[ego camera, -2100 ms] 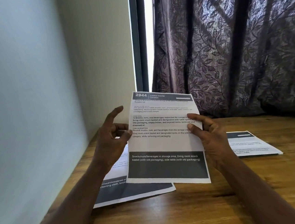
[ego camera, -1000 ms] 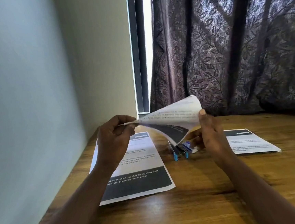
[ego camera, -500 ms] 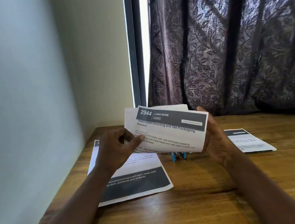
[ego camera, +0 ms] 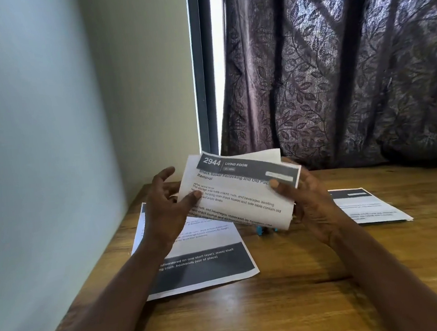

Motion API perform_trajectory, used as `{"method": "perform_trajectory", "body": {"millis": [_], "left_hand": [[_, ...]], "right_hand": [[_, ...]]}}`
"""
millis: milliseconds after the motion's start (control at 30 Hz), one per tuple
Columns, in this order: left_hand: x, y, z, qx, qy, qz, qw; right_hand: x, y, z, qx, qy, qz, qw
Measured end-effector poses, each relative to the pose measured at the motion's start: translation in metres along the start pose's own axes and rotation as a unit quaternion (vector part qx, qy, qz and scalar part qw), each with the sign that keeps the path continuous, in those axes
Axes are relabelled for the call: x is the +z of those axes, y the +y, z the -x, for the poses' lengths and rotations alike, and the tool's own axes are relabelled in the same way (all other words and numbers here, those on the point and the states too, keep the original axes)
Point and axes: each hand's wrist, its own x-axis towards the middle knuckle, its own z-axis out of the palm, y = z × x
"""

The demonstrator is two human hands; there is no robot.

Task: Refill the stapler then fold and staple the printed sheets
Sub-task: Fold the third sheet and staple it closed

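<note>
Wooden table (ego camera: 303, 303), warm brown, seen from the head camera looking down at a person's two bare forearms. Both hands hold a folded sheet (ego camera: 241, 197) of white printed paper up off the table, tilted, with its fold along the lower edge. The left hand (ego camera: 163, 212) pinches the sheet's left edge, thumb on the printed front and fingers behind, with the index finger raised free. The right hand (ego camera: 305, 200) grips the right edge the same way, thumb on the front and fingers curled behind. A dark header band on the sheet reads "2944" and "LIVING ROOM"; below it a title reads "Snack Basket Restocking and Old Pac…", cut off by the thumb, then "Removal". Smaller lines include "nuts, and beverages awaiting" and "side table contain old". Just under the sheet's lower edge, small bright blue parts of the stapler (ego camera: 260, 231) show on the table; the rest is hidden. A flat sheet (ego camera: 205, 269) lies on the table beneath the left hand, its dark footer reading "on one shelf layer), dusty shelf" and "cloth, bookends (out of place)". A smaller printed sheet (ego camera: 369, 205) lies to the right, its text too blurred to read. Behind hang a dark leaf-patterned curtain (ego camera: 336, 75) and a pale wall (ego camera: 37, 128) at left.
</note>
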Motion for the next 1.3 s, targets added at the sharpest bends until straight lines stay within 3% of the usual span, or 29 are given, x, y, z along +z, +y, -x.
{"method": "perform_trajectory", "body": {"millis": [200, 733, 1300], "left_hand": [[0.002, -0.001, 0.0, -0.046, -0.07, 0.049, 0.995], [-0.015, -0.008, -0.008, -0.103, -0.224, 0.038, 0.968], [-0.016, -0.014, -0.009, -0.048, -0.246, 0.052, 0.967]], "right_hand": [[-0.008, 0.012, -0.007, -0.019, 0.043, 0.022, 0.999], [-0.011, 0.013, -0.009, -0.006, -0.031, 0.067, 0.997], [-0.008, 0.013, -0.004, -0.028, -0.033, 0.131, 0.99]]}}
